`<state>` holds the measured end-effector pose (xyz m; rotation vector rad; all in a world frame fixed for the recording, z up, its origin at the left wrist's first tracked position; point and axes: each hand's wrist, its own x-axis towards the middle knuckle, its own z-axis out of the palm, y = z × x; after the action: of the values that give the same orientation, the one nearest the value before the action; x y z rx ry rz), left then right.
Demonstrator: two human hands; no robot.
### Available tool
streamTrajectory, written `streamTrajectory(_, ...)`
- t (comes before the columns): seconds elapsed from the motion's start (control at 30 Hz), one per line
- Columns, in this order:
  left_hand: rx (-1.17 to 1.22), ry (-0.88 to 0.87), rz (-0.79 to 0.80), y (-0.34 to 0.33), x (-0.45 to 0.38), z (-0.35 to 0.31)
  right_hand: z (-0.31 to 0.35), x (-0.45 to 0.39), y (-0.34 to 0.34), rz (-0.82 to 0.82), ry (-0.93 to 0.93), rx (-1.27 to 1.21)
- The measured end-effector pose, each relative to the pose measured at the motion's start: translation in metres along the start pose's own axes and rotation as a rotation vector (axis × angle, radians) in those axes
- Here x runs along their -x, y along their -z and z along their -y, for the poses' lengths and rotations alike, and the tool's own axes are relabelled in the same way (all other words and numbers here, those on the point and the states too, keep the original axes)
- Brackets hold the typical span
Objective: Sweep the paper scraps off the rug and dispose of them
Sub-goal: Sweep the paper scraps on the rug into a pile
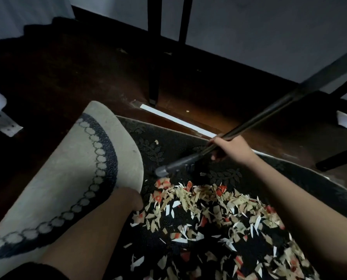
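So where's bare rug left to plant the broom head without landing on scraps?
Bare rug lies beyond the broom head, bordered by the folded-up rug edge, which the left hand holds, and the white strip. Nearer the person than the broom, paper scraps crowd the rug between both forearms. The right hand grips the broom handle.

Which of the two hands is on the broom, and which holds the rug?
The right hand grips the broom handle low, near its head. The left hand holds the folded-up rug edge, beside the paper scraps.
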<state>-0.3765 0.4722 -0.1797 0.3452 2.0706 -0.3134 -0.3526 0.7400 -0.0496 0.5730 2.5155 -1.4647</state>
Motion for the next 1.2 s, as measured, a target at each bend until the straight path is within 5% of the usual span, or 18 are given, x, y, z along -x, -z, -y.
streamTrajectory(0.43,0.008,-0.003,0.004,-0.002,-0.002,0.003,0.009,-0.037,-0.065,-0.274,0.032,-0.302)
streamTrajectory(0.7,0.174,0.032,0.056,0.001,-0.002,0.002,0.0,-0.03,-0.039,-0.108,-0.072,-0.182)
streamTrajectory(0.8,0.175,0.029,0.018,0.002,-0.001,0.002,0.006,-0.016,-0.011,-0.115,0.017,-0.052)
streamTrajectory(1.0,0.06,-0.001,-0.052,0.0,-0.003,0.003,0.01,-0.016,-0.02,-0.202,0.053,-0.213)
streamTrajectory(1.2,0.075,0.007,-0.059,-0.002,-0.007,0.005,-0.027,-0.013,-0.042,-0.004,0.0,-0.153)
